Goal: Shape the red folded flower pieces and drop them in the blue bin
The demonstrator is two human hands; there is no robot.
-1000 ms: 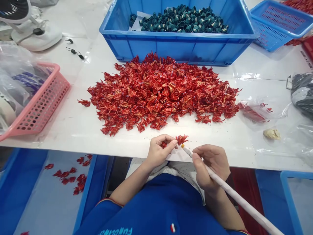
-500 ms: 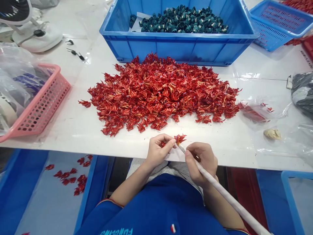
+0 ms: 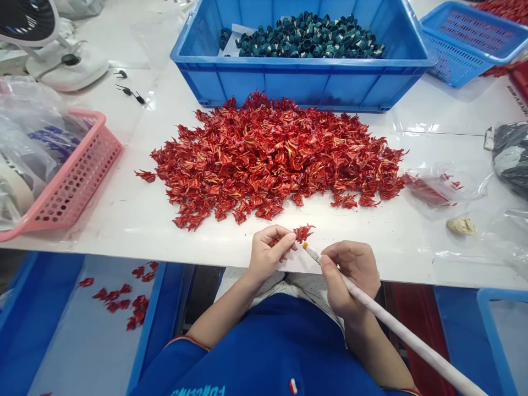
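My left hand (image 3: 270,250) pinches a small red petalled piece (image 3: 303,233), like an artificial flower head, between thumb and fingertips. A bit of red also shows behind its fingers, mostly hidden. My right hand (image 3: 350,278) is closed on a white pen-like tool (image 3: 314,253) with a short amber tip. The tool runs back into a long, thick white tube over the right forearm. Its tip points at the red piece, just below and apart from it. Beyond both hands lies a large heap of similar red pieces (image 3: 272,159) on the white table (image 3: 231,242).
A blue crate (image 3: 305,82) with dark green ring-like pieces stands behind the heap. On the left are a pink basket (image 3: 78,176) and a fan (image 3: 61,71). Below left, a blue bin (image 3: 148,324) holds several red pieces. Plastic bags (image 3: 437,187) lie at right.
My right hand has drawn the tool back, right and slightly down, so its tip has come away from the red piece. My left hand keeps its pinch almost in place.
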